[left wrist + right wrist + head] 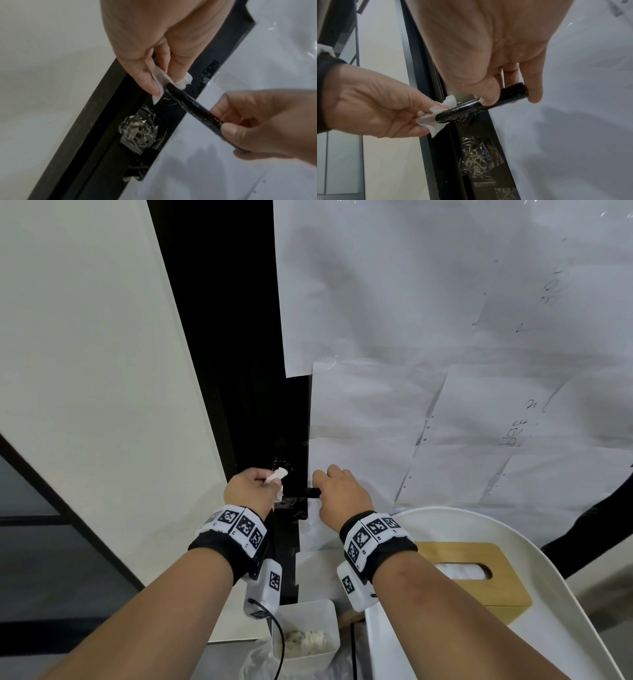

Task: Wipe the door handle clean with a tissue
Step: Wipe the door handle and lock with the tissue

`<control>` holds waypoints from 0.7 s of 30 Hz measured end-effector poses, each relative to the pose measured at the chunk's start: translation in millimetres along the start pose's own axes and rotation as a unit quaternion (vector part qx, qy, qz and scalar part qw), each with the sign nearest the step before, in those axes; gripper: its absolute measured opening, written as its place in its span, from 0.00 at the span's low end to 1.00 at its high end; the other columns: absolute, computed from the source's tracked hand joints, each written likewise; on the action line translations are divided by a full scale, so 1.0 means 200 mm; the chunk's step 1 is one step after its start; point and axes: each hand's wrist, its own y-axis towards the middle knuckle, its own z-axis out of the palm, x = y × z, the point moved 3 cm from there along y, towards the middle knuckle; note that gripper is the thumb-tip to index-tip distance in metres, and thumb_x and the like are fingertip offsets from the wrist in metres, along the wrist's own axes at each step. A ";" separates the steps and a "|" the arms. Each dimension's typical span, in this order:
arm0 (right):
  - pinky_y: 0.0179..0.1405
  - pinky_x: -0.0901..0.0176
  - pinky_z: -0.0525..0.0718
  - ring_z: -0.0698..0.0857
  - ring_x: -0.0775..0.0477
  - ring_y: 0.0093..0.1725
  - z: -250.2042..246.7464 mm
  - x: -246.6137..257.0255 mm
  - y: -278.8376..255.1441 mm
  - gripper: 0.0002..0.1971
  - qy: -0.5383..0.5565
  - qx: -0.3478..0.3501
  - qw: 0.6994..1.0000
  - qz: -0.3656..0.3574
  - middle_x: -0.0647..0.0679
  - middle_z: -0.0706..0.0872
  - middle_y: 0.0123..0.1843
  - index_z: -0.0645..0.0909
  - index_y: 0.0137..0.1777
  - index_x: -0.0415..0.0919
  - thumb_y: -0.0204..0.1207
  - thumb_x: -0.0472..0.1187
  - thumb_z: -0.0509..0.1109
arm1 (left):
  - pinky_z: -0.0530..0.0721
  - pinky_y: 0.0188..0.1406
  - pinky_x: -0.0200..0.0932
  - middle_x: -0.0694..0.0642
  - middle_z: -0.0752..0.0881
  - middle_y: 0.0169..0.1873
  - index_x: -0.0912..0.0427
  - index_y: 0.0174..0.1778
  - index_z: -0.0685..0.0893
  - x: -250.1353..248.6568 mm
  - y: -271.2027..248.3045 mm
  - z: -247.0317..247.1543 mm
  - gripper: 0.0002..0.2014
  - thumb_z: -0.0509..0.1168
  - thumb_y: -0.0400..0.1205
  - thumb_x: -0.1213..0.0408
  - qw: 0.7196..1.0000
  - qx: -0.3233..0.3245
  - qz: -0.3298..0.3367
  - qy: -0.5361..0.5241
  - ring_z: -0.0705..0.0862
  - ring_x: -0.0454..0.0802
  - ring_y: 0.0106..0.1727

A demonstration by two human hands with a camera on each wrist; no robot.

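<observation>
A black cylindrical door handle point(310, 492) point(192, 105) point(476, 106) juts from a black door frame. My left hand point(251, 489) point(159, 56) point(373, 102) pinches a folded white tissue point(278, 475) point(163, 77) point(435, 120) and wraps it around the handle's inner end, by the frame. My right hand point(340, 496) point(260, 121) point(498, 60) grips the handle's outer end, thumb and fingers curled round it. White specks show on the bare middle of the handle.
Paper sheets point(445, 337) cover the door to the right. Crumpled clear tape point(140, 132) point(477, 157) sits on the frame below the handle. A wooden tissue box point(479, 573) rests on a white tray point(582, 594). A white bin point(305, 631) with used tissues stands below.
</observation>
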 end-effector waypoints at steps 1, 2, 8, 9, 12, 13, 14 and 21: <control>0.35 0.52 0.73 0.74 0.41 0.53 0.00 0.00 0.00 0.16 0.001 0.000 1.000 0.001 0.42 0.75 0.54 0.73 0.56 0.41 0.71 0.27 0.59 | 0.87 0.40 0.43 0.49 0.91 0.37 0.53 0.47 0.89 -0.02 -0.01 0.00 0.05 0.70 0.76 0.60 0.999 -0.002 0.030 0.016 0.88 0.49 0.37; 0.35 0.52 0.73 0.74 0.41 0.54 0.00 0.00 0.00 0.16 0.002 0.001 1.000 0.001 0.42 0.75 0.55 0.73 0.56 0.41 0.71 0.27 0.59 | 0.84 0.41 0.39 0.50 0.91 0.40 0.53 0.49 0.89 -0.04 -0.01 0.00 0.07 0.70 0.77 0.61 0.997 -0.003 0.058 0.045 0.88 0.48 0.39; 0.36 0.52 0.72 0.73 0.41 0.54 0.00 0.00 0.00 0.16 -0.001 0.003 1.000 0.003 0.42 0.75 0.55 0.72 0.57 0.42 0.70 0.27 0.60 | 0.83 0.41 0.39 0.59 0.89 0.48 0.57 0.54 0.90 -0.13 0.01 0.04 0.11 0.65 0.80 0.65 0.972 -0.010 0.153 0.178 0.88 0.55 0.45; 0.35 0.53 0.72 0.73 0.41 0.54 0.00 0.00 0.00 0.16 -0.002 0.003 1.000 0.004 0.42 0.75 0.55 0.72 0.57 0.42 0.70 0.27 0.60 | 0.85 0.42 0.43 0.61 0.89 0.48 0.58 0.54 0.90 -0.14 0.01 0.05 0.11 0.65 0.81 0.65 0.964 -0.006 0.171 0.204 0.88 0.56 0.45; 0.35 0.52 0.72 0.74 0.41 0.54 0.00 0.00 0.01 0.17 -0.006 0.005 1.000 0.005 0.42 0.75 0.55 0.73 0.58 0.42 0.70 0.27 0.60 | 0.85 0.42 0.46 0.62 0.85 0.49 0.59 0.54 0.90 -0.16 0.01 0.06 0.11 0.63 0.82 0.66 0.940 0.011 0.214 0.267 0.86 0.58 0.45; 0.35 0.52 0.73 0.74 0.41 0.54 0.00 0.00 0.01 0.17 -0.007 0.006 1.000 0.005 0.42 0.75 0.55 0.73 0.58 0.42 0.70 0.27 0.60 | 0.83 0.42 0.45 0.62 0.84 0.50 0.59 0.55 0.89 -0.17 0.01 0.06 0.12 0.62 0.82 0.66 0.934 0.020 0.221 0.279 0.85 0.58 0.45; 0.35 0.51 0.73 0.73 0.41 0.53 0.00 0.00 0.01 0.17 -0.007 0.007 1.000 0.006 0.42 0.75 0.55 0.73 0.58 0.42 0.70 0.27 0.60 | 0.82 0.42 0.43 0.62 0.82 0.52 0.59 0.55 0.89 -0.17 0.01 0.06 0.12 0.61 0.82 0.66 0.930 0.030 0.224 0.289 0.85 0.58 0.47; 0.36 0.52 0.73 0.74 0.41 0.52 0.00 0.00 0.01 0.16 -0.008 0.007 1.000 0.006 0.42 0.75 0.54 0.73 0.57 0.42 0.71 0.28 0.59 | 0.82 0.45 0.43 0.60 0.80 0.56 0.56 0.56 0.88 -0.19 -0.01 0.05 0.13 0.60 0.83 0.65 0.926 0.056 0.205 0.311 0.84 0.57 0.52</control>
